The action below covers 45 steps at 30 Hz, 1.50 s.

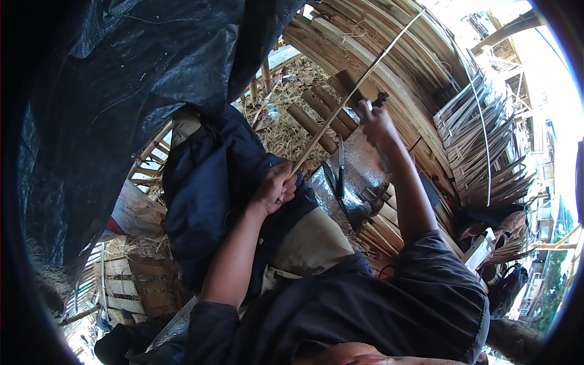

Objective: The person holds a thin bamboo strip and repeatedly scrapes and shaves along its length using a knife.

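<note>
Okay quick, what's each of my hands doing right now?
Left hand: closed around a long thin bamboo strip.
Right hand: closed, apparently gripping a dark tool; its exact kind cannot be told.

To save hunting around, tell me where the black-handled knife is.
In the head view, the black-handled knife is right of centre, to the right of the left hand, with silvery sheeting beside it.

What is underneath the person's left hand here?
Dark cloth shows around the left hand, which is closed on a long thin stick. The stretch of stick inside the fist, and whatever lies directly beneath it, are covered.
</note>
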Each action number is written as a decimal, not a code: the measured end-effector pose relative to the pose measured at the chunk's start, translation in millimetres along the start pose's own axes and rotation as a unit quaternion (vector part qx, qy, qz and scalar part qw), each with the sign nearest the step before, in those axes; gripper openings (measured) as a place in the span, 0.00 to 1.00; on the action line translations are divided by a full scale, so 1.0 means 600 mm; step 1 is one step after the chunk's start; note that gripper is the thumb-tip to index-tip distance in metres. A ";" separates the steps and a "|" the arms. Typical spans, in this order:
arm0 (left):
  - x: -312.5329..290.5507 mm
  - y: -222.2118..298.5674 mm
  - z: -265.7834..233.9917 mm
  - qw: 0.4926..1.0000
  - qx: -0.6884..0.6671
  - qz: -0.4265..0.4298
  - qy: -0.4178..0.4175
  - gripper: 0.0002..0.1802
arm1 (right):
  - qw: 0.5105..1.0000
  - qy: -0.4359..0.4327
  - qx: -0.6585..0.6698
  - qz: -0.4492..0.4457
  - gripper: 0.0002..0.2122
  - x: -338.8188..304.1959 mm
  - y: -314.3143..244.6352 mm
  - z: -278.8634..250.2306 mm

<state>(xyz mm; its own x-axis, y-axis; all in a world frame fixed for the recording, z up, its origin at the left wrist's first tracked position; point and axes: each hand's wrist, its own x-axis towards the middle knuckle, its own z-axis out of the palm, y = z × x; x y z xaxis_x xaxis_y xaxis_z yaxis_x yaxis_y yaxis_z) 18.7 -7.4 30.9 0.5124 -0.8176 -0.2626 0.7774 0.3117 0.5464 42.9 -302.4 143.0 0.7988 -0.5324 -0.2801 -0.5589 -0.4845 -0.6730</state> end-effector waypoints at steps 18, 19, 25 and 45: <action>-0.010 -0.007 -0.004 1.000 0.020 0.011 0.019 0.22 | 0.991 -0.047 -0.119 -0.032 0.30 -0.076 -0.011 0.038; -0.011 -0.008 -0.001 0.999 0.008 0.013 0.032 0.22 | 0.990 -0.003 -0.137 -0.042 0.30 -0.076 -0.009 0.039; -0.010 -0.004 -0.005 0.999 0.010 0.009 0.039 0.20 | 0.997 -0.069 0.023 0.022 0.30 -0.104 0.006 0.106; -0.013 -0.014 -0.011 1.000 -0.005 0.006 0.009 0.18 | 0.958 0.115 -0.210 -0.158 0.29 -0.042 0.020 0.038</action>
<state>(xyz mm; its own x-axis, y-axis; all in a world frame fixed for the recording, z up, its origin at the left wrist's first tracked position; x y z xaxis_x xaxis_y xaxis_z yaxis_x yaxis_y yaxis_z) 10.5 -0.3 23.5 0.5273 -0.8057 -0.2700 0.7748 0.3254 0.5421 20.8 -279.1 126.4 0.8995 -0.4287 0.0840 -0.3759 -0.8575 -0.3514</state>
